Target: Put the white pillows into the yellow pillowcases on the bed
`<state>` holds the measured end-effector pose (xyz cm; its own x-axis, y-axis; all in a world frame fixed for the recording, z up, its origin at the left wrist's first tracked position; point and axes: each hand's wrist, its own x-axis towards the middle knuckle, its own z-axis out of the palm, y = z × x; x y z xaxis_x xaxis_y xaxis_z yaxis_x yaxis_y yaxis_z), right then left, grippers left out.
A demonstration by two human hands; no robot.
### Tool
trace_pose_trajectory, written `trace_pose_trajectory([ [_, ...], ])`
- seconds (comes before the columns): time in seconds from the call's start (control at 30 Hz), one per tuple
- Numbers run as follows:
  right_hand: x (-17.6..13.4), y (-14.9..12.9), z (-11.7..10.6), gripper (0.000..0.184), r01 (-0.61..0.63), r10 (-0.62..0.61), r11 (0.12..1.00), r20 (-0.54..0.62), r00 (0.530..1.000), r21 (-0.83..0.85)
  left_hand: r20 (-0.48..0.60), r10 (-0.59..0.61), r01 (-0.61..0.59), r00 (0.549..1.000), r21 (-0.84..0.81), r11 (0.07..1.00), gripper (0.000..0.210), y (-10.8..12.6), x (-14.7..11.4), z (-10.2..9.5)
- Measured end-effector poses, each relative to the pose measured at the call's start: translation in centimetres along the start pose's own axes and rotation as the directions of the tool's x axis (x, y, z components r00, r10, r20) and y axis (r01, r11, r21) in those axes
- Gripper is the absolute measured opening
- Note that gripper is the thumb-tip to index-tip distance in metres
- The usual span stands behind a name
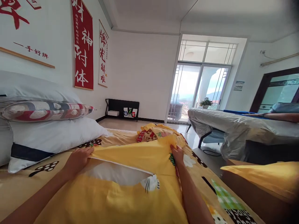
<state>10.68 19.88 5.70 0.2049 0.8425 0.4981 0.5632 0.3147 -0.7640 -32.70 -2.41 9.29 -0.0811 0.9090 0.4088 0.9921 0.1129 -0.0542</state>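
A yellow pillowcase (140, 199) lies in front of me on the bed, with a white pillow (109, 172) showing through its long opening. My left hand (78, 158) is closed on the left end of the case's yellow flap (130, 157). At the flap's right corner, my right hand (177, 154) grips the cloth. The flap is stretched between both hands, above the opening. Part of a white printed animal face with whiskers shows at the opening's right end. The rest of the pillow is hidden inside the case.
Stacked white pillows (53, 140) and a patterned pillow (46, 110) stand at the left. Crumpled patterned cloth (161, 132) lies beyond the flap. At right are a box (245, 183) with yellow fabric, a plastic-covered table (224, 119) and another person's arm (280, 116).
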Motion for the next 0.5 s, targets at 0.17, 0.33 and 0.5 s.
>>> trace_pose_trajectory([
  [0.17, 2.3, -4.7, -1.7, 0.027, -0.046, 0.046, 0.999, 0.015, 0.999, -0.010, -0.082, 0.011, -0.012, 0.997, -0.015, 1.000, 0.026, -1.4, -2.5, -1.6],
  [0.33, 2.9, -9.1, -4.1, 0.021, -0.005, 0.009, 0.999, -0.099, 0.995, 0.034, -0.174, 0.071, -0.084, 0.982, -0.071, 0.994, 0.030, -2.5, -4.4, -1.9],
  [0.5, 3.6, -13.5, -5.9, 0.022, 0.097, -0.074, 0.992, -0.239, 0.968, 0.082, -0.342, -0.002, -0.013, 0.940, -0.042, 0.999, 0.026, -4.2, -6.0, -3.7],
])
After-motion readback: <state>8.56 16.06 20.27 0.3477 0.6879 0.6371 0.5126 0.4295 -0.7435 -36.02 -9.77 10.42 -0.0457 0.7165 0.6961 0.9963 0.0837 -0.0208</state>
